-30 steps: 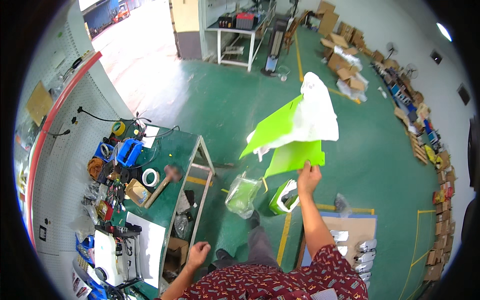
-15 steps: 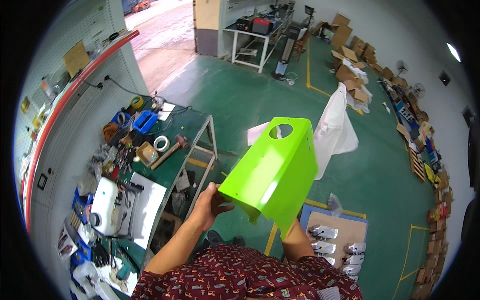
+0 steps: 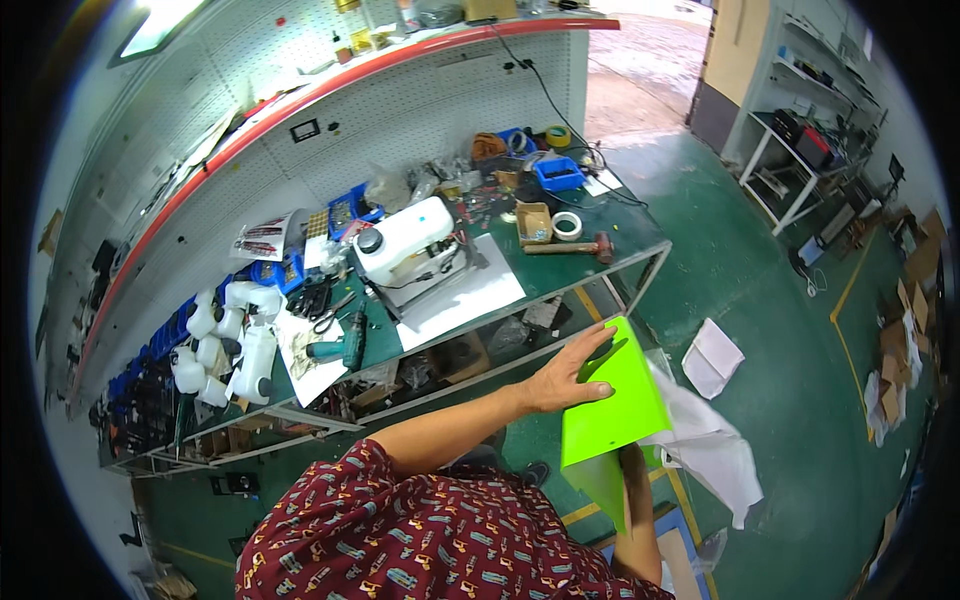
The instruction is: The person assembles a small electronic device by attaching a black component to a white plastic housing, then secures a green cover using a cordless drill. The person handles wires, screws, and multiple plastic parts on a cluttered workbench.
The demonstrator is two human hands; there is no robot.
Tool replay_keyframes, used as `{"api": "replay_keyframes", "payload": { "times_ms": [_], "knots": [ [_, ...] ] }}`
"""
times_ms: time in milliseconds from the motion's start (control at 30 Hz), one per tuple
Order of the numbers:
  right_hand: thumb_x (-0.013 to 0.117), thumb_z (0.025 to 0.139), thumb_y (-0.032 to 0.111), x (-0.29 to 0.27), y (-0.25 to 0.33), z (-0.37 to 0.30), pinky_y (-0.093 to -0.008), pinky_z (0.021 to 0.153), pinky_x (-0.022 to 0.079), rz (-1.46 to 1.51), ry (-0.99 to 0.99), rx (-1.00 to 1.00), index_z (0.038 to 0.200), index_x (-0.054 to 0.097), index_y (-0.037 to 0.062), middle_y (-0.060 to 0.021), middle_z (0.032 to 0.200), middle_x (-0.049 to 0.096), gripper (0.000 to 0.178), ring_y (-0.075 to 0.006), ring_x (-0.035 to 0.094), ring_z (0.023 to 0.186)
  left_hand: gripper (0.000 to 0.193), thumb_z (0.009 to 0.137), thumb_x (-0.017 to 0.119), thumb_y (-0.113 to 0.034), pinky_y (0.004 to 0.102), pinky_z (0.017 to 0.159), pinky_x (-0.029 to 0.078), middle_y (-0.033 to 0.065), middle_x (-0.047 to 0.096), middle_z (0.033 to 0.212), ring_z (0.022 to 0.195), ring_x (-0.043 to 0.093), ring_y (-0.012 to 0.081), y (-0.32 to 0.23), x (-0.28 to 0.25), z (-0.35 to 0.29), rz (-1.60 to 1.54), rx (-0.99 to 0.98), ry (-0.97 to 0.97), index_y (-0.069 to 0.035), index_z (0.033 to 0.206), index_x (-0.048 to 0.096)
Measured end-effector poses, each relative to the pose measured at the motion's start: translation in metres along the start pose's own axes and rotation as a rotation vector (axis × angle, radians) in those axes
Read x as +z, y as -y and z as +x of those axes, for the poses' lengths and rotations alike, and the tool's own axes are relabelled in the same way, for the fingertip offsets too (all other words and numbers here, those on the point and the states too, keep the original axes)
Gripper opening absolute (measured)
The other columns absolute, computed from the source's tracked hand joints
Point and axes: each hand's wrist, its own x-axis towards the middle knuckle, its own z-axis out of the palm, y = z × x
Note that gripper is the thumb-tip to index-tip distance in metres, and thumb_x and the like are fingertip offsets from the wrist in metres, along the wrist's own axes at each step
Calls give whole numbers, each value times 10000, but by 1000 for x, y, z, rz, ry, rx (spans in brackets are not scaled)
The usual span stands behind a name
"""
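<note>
A bright green bent sheet cover (image 3: 612, 408) is held in front of me, above the floor and to the right of the bench. My left hand (image 3: 562, 382) grips its left edge, with the thumb lying on the green face. Below, my right hand (image 3: 634, 478) reaches to the cover's underside and holds it there; its fingers are partly hidden. Closest on the bench is a white plastic tank (image 3: 412, 238) with a black cap, standing by a white sheet (image 3: 470, 290).
The green-topped workbench (image 3: 640, 238) carries a mallet (image 3: 580, 248), tape roll (image 3: 567, 226), blue bin (image 3: 560, 174) and cordless drill (image 3: 345, 345). Several white containers (image 3: 255, 360) crowd its left part. White wrapping (image 3: 715, 440) lies on the floor to the right, near a blue-edged board (image 3: 682, 550).
My view has swung left toward the bench. The green cover has turned in my hands, its round hole no longer shows, and my left hand sits higher on its side.
</note>
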Motion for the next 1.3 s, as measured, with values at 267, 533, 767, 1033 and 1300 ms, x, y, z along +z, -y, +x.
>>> {"api": "replay_keyframes", "payload": {
  "times_ms": [267, 533, 767, 1033, 1300],
  "knots": [
    [513, 1018, 161, 25, -27, -6, -327, 725, 520, -161, 60, 420, 1076, 655, 10, -89, 922, 695, 216, -220, 668, 803, 594, 1026, 485, -485, 454, 1158, 334, 189, 543, 1427, 1364, 472, 345, 39, -74, -52, -71, 98, 28, -52, 1425, 558],
    [626, 903, 342, 18, -84, 36, -403, 622, 557, 187, -3, 413, 1073, 663, -15, -158, 887, 709, 397, -308, 675, 702, 592, 1110, 337, -540, 322, 997, 464, 29, 628, 1129, 1060, 573, 154, 179, -87, -123, -839, -250, -339, -40, 1308, 584],
    [559, 995, 580, 220, -53, -17, -399, 564, 611, -358, -422, -346, 1294, 557, 66, -168, 840, 704, 595, -284, 719, 663, 630, 1116, 336, -534, 351, 1098, 421, 72, 565, 1382, 1231, 542, 195, 205, -105, -115, -1106, -351, -441, -74, 1541, 402],
    [645, 1032, 310, 280, 37, -30, -353, 892, 496, -1390, -421, -755, 1200, 653, -18, -81, 1128, 687, 369, -198, 620, 1008, 879, 1048, 151, -724, 421, 1239, 284, 166, 392, 1617, 1486, 378, 278, 56, -231, -75, -1042, -475, -119, -75, 1615, 322],
    [499, 1089, 328, 332, 59, 94, -401, 922, 562, -247, 38, -852, 1377, 565, 33, -122, 1270, 653, 417, -258, 662, 1091, 630, 1055, 503, -584, 318, 797, 550, 55, 748, 1036, 891, 668, 108, 33, -348, 20, -826, -29, 30, -13, 1184, 737]
  ]
}}
